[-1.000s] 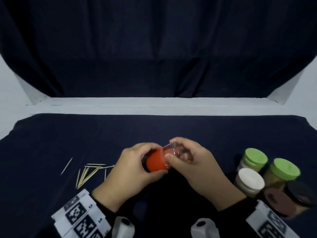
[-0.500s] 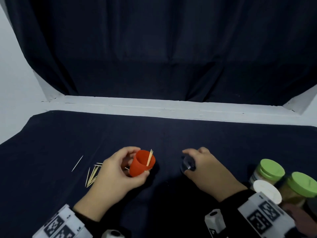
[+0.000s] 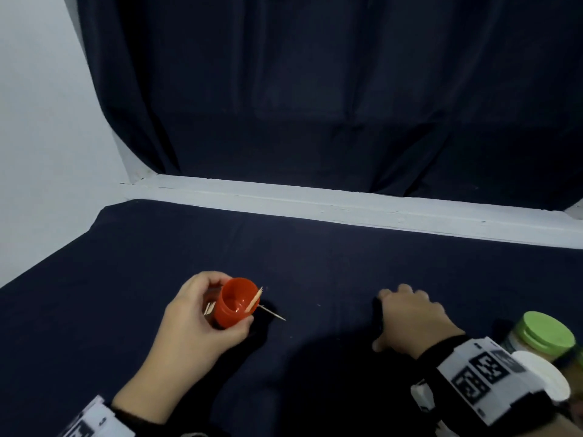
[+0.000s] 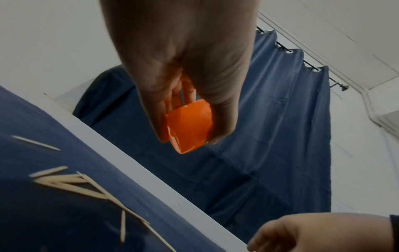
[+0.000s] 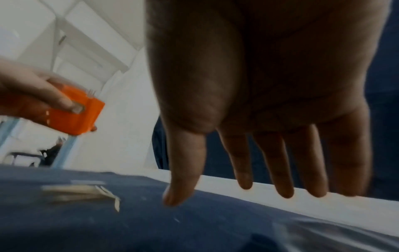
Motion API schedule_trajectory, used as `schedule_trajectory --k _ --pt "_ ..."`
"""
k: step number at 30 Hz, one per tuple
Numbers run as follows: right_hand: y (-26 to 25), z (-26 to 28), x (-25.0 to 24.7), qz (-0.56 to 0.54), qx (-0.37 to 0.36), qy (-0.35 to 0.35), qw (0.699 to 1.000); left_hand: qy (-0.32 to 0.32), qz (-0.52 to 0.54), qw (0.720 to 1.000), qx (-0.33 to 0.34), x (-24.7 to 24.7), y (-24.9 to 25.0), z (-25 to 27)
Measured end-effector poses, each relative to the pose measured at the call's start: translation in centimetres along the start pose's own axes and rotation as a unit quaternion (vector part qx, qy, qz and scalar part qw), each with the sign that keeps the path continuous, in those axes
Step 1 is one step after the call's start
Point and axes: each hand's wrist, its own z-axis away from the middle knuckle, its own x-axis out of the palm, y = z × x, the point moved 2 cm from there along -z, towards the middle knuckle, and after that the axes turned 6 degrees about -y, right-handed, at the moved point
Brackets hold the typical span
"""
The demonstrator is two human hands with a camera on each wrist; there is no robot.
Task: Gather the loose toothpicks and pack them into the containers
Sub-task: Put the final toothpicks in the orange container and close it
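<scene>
Close to the person, on the right, stand jars with green lids [image 3: 548, 332] and a white lid [image 3: 536, 373]. The right hand [image 3: 410, 320] hangs over the dark cloth [image 3: 315, 247] with its fingers [image 5: 278, 162] straight and spread, holding nothing. The left hand [image 3: 202, 323] has its fingers curled round the orange cup [image 3: 236, 302], which is open and tipped. One toothpick [image 3: 254, 299] pokes out of it. The loose toothpicks [image 4: 71, 184] lie on the cloth by that hand. I think it is best to keep the cup low and near the pile, then pinch a few sticks together and drop them in pointing one way.
</scene>
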Motion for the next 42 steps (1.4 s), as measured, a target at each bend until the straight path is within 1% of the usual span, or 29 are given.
schedule_trajectory --k 2,4,6,8,13,18,21,24,25,28,30,32,34,36,38,42 --pt "-2.1 -0.2 -0.8 -0.039 -0.035 0.022 0.998 0.022 -0.002 1.0 -0.018 -1.2 -0.7 0.1" --pt "-5.0 -0.9 -1.2 -0.097 -0.088 0.023 0.991 0.041 -0.009 0.998 -0.038 -2.6 -1.5 0.3" --pt "-8.2 -2.0 -0.8 -0.126 -0.127 -0.008 0.984 0.059 -0.023 0.996 -0.056 -4.0 -2.2 0.5" --pt "-11.0 -3.0 -0.3 -0.126 -0.15 -0.036 0.98 0.077 -0.031 0.994 -0.072 -5.3 -2.8 0.8" --pt "-15.1 -4.3 -0.1 -0.043 -0.131 -0.079 0.987 0.103 -0.049 0.989 -0.098 -7.8 -4.4 1.6" --pt "-17.5 -5.5 -0.5 -0.026 -0.12 -0.092 0.988 0.107 -0.053 0.986 -0.113 -8.4 -4.9 1.6" --pt "-18.6 -6.2 -0.4 -0.054 -0.123 -0.095 0.986 0.108 -0.056 0.986 -0.118 -8.4 -5.1 1.4" --pt "-19.1 -6.8 -0.3 -0.167 -0.12 -0.115 0.972 0.112 -0.053 0.985 -0.122 -8.3 -5.1 1.4" --pt "-19.0 -6.7 -0.5 -0.186 -0.121 -0.113 0.969 0.114 -0.055 0.984 -0.124 -8.3 -5.2 1.3" --pt "-18.7 -6.3 -1.2 -0.115 -0.158 -0.071 0.978 0.112 -0.055 0.984 -0.125 -8.1 -5.2 1.3" --pt "-18.8 -5.8 -1.3 -0.082 -0.187 -0.07 0.976 0.111 -0.056 0.984 -0.127 -8.0 -5.2 1.4" --pt "-19.5 -5.5 -1.3 -0.029 -0.188 -0.076 0.979 0.113 -0.054 0.984 -0.127 -8.0 -5.2 1.4" --pt "-20.2 -5.6 -1.2 0.001 -0.164 -0.087 0.983 0.112 -0.053 0.984 -0.129 -8.0 -5.2 1.4" --pt "-20.7 -5.8 -0.9 -0.015 -0.131 -0.102 0.986 0.113 -0.053 0.984 -0.129 -8.1 -5.3 1.4" --pt "-21.0 -5.9 -0.9 -0.055 -0.104 -0.106 0.987 0.118 -0.051 0.983 -0.128 -8.1 -5.3 1.5" --pt "-21.0 -6.2 -0.7 -0.129 -0.088 -0.114 0.981 0.115 -0.048 0.984 -0.13 -8.1 -5.1 1.5"
